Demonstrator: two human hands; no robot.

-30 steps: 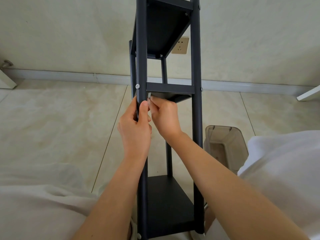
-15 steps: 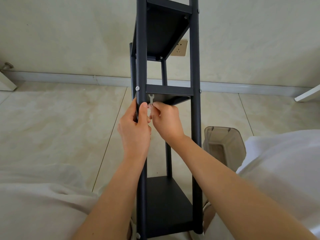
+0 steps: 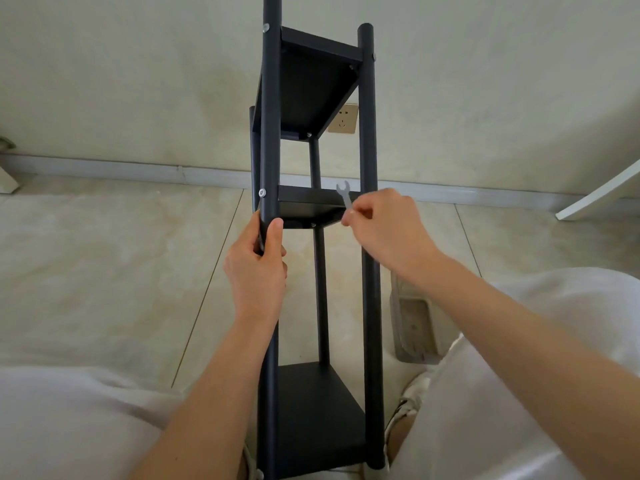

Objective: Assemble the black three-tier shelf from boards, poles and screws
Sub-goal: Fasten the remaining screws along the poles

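Note:
The black three-tier shelf (image 3: 369,140) stands upright on the tiled floor between my knees, all three boards fixed between its poles. Silver screw heads (image 3: 262,192) show on the near left pole (image 3: 271,98). My left hand (image 3: 258,268) grips that pole just below the middle board (image 3: 304,197). My right hand (image 3: 384,225) pinches a small flat silver wrench (image 3: 344,195), held upright in front of the middle board's right end, beside the near right pole. The bottom board (image 3: 315,407) lies low between my legs.
A translucent grey plastic box (image 3: 414,327) stands on the floor right of the shelf. A wall socket (image 3: 343,118) sits behind the shelf above the skirting. White furniture edges show at far right (image 3: 595,195) and far left. My white-clad knees fill the bottom corners.
My right hand has carried the wrench from the near left pole across to the right end of the middle board. The view has tilted up, showing the shelf's top. My left hand keeps its grip.

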